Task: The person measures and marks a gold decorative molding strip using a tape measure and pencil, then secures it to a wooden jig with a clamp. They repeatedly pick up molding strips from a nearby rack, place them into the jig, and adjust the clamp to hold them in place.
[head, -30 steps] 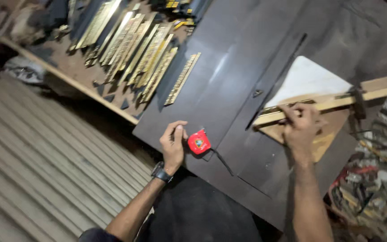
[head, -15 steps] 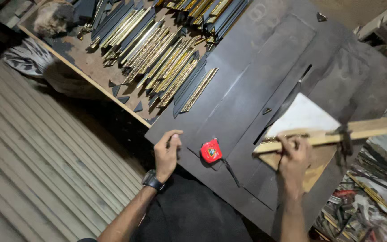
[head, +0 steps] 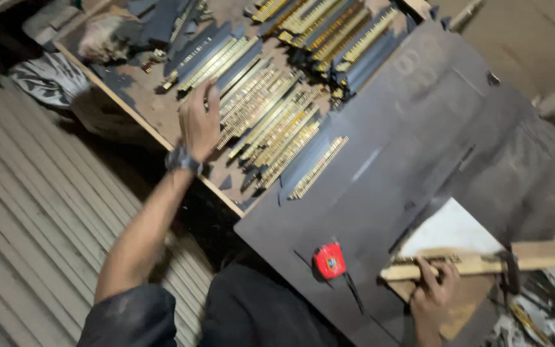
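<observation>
My left hand (head: 199,122), with a dark watch on the wrist, reaches out over a wooden board (head: 155,109) covered with several gold-patterned frame mouldings (head: 271,122); its fingers are spread just above the nearest strips and hold nothing. My right hand (head: 433,292) rests on a long pale wooden strip (head: 541,254) and presses it down where it crosses a dark panel (head: 393,173). A small red tape measure (head: 329,260) lies on the dark panel between my hands, touched by neither.
A white sheet (head: 457,228) lies under the wooden strip. Corrugated metal sheeting (head: 27,244) fills the lower left. Crumpled cloth (head: 49,74) and scraps sit at the upper left, and cluttered offcuts (head: 547,315) at the lower right.
My left hand has left the red tape measure and moved up and away to the mouldings on the board. The right hand stays on the wooden strip. The view has shifted.
</observation>
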